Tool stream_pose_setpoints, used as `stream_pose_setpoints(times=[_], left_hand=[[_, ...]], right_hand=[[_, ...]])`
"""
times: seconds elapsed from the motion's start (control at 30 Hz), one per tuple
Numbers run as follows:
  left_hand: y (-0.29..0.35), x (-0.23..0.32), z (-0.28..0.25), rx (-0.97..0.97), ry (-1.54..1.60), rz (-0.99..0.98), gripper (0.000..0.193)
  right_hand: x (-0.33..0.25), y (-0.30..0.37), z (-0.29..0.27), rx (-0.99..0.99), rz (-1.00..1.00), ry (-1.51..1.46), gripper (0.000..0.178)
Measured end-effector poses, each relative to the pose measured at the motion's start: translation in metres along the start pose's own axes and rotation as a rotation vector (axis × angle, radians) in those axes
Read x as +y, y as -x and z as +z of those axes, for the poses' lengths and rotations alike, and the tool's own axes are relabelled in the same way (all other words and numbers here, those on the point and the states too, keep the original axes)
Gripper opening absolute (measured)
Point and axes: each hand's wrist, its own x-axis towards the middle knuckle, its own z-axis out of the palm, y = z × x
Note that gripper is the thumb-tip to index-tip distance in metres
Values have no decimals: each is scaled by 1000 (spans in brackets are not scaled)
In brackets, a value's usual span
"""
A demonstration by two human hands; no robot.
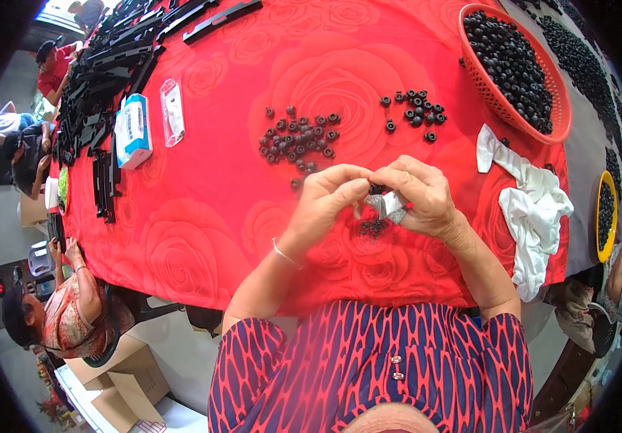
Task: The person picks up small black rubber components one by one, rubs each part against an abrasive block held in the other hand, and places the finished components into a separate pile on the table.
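Observation:
Above the near part of the red tablecloth, my two hands meet at the fingertips. My left hand is closed in a pinch at a small black round part. My right hand is closed round a small grey-and-white piece, whose kind I cannot make out; its fingertips also reach the black part. Black shavings lie on the cloth just below. Beyond my left hand is a loose cluster of black round parts. A smaller group of the same parts lies farther to the right.
A red basket full of black parts stands at the far right, near white gloves and a yellow tray. Far left are a tissue pack, a clear plastic case and piled black strips. Other people sit along the left.

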Motion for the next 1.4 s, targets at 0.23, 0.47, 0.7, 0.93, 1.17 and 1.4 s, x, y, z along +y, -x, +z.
stream_pose_setpoints(times=[0.23,0.47,0.7,0.93,1.17,1.4], left_hand=[[-3,-4,-15,-128,132,-156,17],[0,-10,0,-48,391,-234,18],[-1,-10,-9,-89,333,-248,19],[1,-5,-7,-115,291,-227,20],[2,-8,-4,-59,184,-153,21],[1,-10,-3,-32,207,-91,22]], right_hand=[[-5,4,1,-51,91,-51,40],[-6,4,-5,-11,246,-167,33],[-4,5,0,23,111,-93,35],[-4,5,2,73,-39,11,37],[-3,7,0,78,-13,12,33],[-9,5,-11,-70,371,-154,35]])
